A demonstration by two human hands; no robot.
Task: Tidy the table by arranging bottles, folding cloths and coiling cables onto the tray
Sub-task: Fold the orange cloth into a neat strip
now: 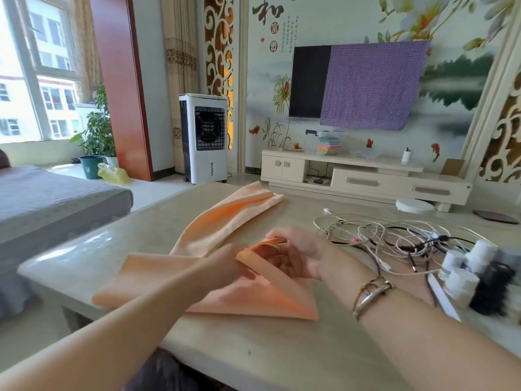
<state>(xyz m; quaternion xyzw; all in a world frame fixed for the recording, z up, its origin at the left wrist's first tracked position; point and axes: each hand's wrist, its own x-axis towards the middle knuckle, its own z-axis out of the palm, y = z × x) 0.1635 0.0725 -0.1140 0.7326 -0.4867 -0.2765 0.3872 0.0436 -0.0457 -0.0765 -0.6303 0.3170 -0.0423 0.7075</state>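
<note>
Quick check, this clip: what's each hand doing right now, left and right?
Left hand: pinching a fold of the orange cloth.
Right hand: fingers curled round the same cloth's edge.

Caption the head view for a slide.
Both hands pinch a fold of the peach cloth on the table, beside tangled cables and white bottles.

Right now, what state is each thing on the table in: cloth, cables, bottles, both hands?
Cloth: partly folded, far end loose across the table.
Cables: tangled, not coiled, right of the cloth.
Bottles: upright, capped, clustered at the right edge; blurred.
Left hand: pinching the cloth's edge.
Right hand: fingers curled round the cloth's fold.
Table: bears all of these.
</note>
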